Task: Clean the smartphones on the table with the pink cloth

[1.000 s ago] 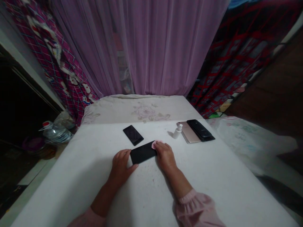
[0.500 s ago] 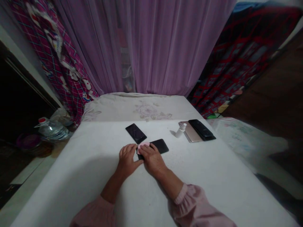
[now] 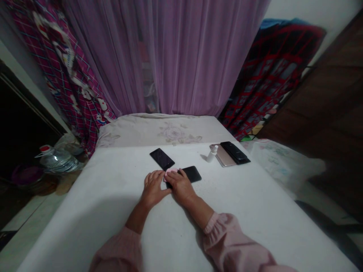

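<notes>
A black phone (image 3: 193, 174) lies flat on the white cloth, its left part under my hands. My right hand (image 3: 181, 187) presses a pink pad (image 3: 171, 173) onto the left end of this phone, fingers over the pad. At the phone's left end, my left hand (image 3: 153, 188) holds its edge, with thumb and fingers around the corner. Just beyond my hands lies a second dark phone (image 3: 162, 158), untouched. Part of the pad and the phone's left end are hidden by my fingers.
A small white spray bottle (image 3: 212, 153) stands right of the phones, beside a rose-gold phone (image 3: 225, 155) and black phones (image 3: 235, 152). The white-covered table (image 3: 113, 173) has a floral cloth (image 3: 172, 132) at its back. A large water bottle (image 3: 58, 159) is off its left side.
The camera view has turned slightly, so the objects at the right appear further left. My hands stay at the same phone, with the pink pad still under my right fingers.
</notes>
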{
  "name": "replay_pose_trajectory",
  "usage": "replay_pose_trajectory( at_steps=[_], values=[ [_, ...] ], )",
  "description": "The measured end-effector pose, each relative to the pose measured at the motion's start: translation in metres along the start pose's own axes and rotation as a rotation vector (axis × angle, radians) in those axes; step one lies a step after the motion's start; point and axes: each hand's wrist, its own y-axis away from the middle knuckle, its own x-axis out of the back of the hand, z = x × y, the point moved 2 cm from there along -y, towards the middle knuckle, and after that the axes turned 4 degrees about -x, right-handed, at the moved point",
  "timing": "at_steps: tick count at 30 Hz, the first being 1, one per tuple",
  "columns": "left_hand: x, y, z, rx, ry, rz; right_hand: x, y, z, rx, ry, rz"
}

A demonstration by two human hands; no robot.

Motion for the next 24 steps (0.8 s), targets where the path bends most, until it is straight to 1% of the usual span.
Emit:
replay_pose_trajectory(
  at_steps=[2, 4, 7, 10, 12, 14, 15, 17, 19, 21, 23, 24],
  values=[
    [0.002, -0.001, 0.0, -0.006, -0.001, -0.001, 0.002, 0.006, -0.003, 0.055, -0.013, -0.022],
    [0.003, -0.001, 0.0, -0.019, -0.003, 0.001, 0.008, 0.015, -0.001, 0.115, -0.025, -0.046],
    [0.005, 0.0, 0.001, -0.014, 0.0, -0.006, 0.022, 0.031, 0.014, 0.153, -0.009, -0.061],
    [0.006, 0.0, 0.001, -0.003, 0.01, -0.024, 0.036, 0.043, 0.039, 0.098, 0.063, -0.043],
    [0.006, 0.0, 0.002, -0.007, 0.013, -0.029, 0.043, 0.048, 0.055, 0.004, 0.114, -0.013],
    [0.005, 0.0, 0.001, -0.014, 0.011, -0.033, 0.044, 0.049, 0.061, -0.083, 0.15, 0.021],
    [0.005, 0.0, 0.0, -0.019, 0.011, -0.038, 0.042, 0.048, 0.058, -0.103, 0.158, 0.035],
    [0.003, 0.0, -0.001, -0.03, 0.013, -0.061, 0.032, 0.044, 0.043, -0.084, 0.156, 0.052],
    [0.001, 0.001, -0.003, -0.041, 0.021, -0.081, 0.019, 0.039, 0.019, 0.008, 0.131, 0.054],
    [-0.001, 0.002, -0.005, -0.058, 0.028, -0.074, 0.01, 0.036, 0.0, 0.053, 0.106, 0.07],
    [-0.003, 0.003, -0.007, -0.081, 0.034, -0.039, 0.008, 0.037, -0.008, 0.085, 0.103, 0.072],
    [-0.004, 0.003, -0.008, -0.091, 0.036, -0.021, 0.011, 0.039, -0.006, 0.099, 0.108, 0.069]
  ],
)
